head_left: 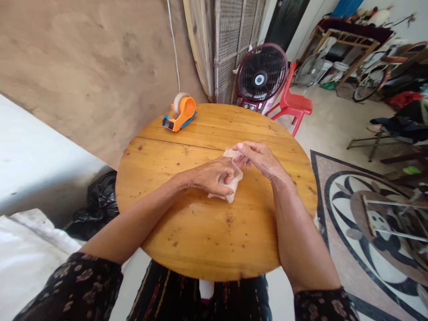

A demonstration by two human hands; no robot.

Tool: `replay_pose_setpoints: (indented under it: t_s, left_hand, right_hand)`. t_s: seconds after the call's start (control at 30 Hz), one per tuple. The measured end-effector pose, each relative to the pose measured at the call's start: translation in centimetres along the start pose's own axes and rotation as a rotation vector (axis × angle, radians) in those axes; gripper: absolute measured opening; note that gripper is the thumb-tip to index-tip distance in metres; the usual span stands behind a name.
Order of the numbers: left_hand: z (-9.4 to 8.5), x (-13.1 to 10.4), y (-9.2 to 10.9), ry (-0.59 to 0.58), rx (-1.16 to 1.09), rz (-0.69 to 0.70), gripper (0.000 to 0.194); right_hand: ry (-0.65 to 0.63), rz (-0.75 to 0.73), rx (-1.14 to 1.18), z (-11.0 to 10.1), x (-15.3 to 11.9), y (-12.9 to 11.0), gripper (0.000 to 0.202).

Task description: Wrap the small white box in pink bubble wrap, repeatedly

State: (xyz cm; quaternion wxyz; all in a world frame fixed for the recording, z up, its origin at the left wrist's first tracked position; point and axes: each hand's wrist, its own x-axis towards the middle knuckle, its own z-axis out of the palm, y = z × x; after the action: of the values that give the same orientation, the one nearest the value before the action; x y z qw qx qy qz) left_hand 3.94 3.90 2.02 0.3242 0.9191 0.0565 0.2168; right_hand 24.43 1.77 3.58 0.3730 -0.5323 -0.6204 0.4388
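Note:
A small, crumpled bundle of whitish translucent wrap [234, 186] lies on the round wooden table [207, 240]; what is inside it, if anything, I cannot make out. My left hand [214, 176] lies over the bundle, fingers bent and thumb at its near side, holding it against the tabletop. At the bundle's far right edge is my right hand [259, 158], its thumb and fingers drawn together on the edge of the wrap. The left hand covers part of the bundle.
An orange and blue tape dispenser [182, 113] with a roll of tape stands at the table's far left edge. Beyond the table are a dark red fan [261, 78] and a red plastic chair [296, 102]. Black plastic bags [102, 196] lie left of the table.

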Motion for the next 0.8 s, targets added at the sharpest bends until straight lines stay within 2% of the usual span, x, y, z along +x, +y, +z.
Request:
replay_pose_setpoints:
  t_s: [0.33, 0.5, 0.67, 0.8]
  left_hand:
    - [-0.04, -0.48, 0.40, -0.013, 0.015, -0.118, 0.019]
    - [0.00, -0.69, 0.31, -0.012, 0.036, -0.183, 0.019]
    - [-0.03, -0.68, 0.53, -0.029, 0.042, -0.251, 0.022]
    - [0.11, -0.82, 0.25, -0.034, 0.027, -0.244, 0.022]
  right_hand:
    - [0.042, 0.071, 0.034, 0.14, 0.17, -0.09, 0.043]
    - [-0.009, 0.090, -0.032, 0.35, 0.36, 0.19, 0.038]
    - [-0.052, 0.062, -0.044, 0.50, 0.50, 0.45, 0.052]
    - [-0.056, 0.056, -0.026, 0.60, 0.70, 0.85, 0.044]
